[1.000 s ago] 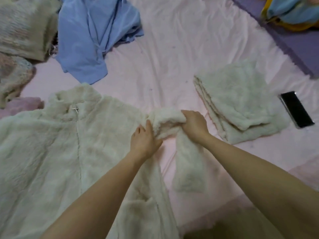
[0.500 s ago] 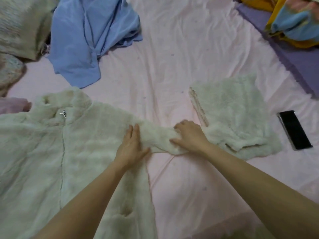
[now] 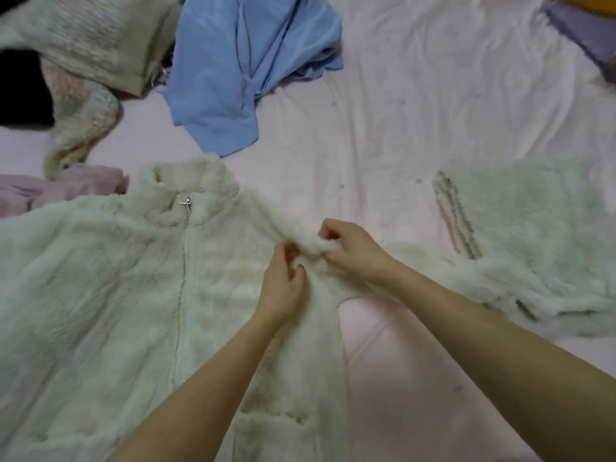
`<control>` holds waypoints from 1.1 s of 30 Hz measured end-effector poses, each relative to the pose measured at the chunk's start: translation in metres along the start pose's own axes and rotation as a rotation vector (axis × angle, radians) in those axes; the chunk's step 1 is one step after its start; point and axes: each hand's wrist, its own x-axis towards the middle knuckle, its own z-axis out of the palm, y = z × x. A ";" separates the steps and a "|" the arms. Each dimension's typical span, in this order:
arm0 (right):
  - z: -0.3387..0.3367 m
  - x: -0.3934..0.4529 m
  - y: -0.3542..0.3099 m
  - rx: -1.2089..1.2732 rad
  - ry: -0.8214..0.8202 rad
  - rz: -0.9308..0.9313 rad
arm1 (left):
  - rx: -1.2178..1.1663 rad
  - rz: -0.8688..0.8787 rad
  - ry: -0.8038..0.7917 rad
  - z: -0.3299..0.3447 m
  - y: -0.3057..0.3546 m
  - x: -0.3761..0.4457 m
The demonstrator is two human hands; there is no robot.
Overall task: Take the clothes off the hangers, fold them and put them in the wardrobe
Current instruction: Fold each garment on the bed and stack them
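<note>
A white fluffy zip-up jacket point(image 3: 110, 295) lies front up on the pink bedsheet point(image 3: 383, 135), collar away from me. Its right sleeve stretches out to the right, onto a folded white fluffy garment point(image 3: 533, 228). My right hand point(image 3: 350, 250) pinches a tuft of the fur at the jacket's shoulder seam. My left hand point(image 3: 283, 281) is just beside it, fingers curled and pinching the same patch of fur. Both forearms reach in from the bottom edge.
A crumpled blue garment point(image 3: 243, 68) lies at the back. A beige and pastel knitted piece point(image 3: 90, 45) is at the back left, a pink garment point(image 3: 56, 190) at the left edge, and purple fabric point(image 3: 580, 31) in the far right corner.
The sleeve, bunched in my right hand a second ago, now lies spread out to the right. Both hands moved up to the shoulder seam and pinch the fur. The phone has left the view.
</note>
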 end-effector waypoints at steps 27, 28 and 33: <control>0.005 0.057 -0.001 -0.003 0.476 0.377 | 0.110 -0.030 -0.144 -0.020 0.007 0.028; -0.006 0.066 0.003 -0.015 0.464 0.432 | 0.281 0.014 -0.169 -0.019 0.005 0.032; -0.008 0.097 0.004 -0.045 0.206 0.411 | 0.807 0.059 -0.011 -0.022 0.012 0.041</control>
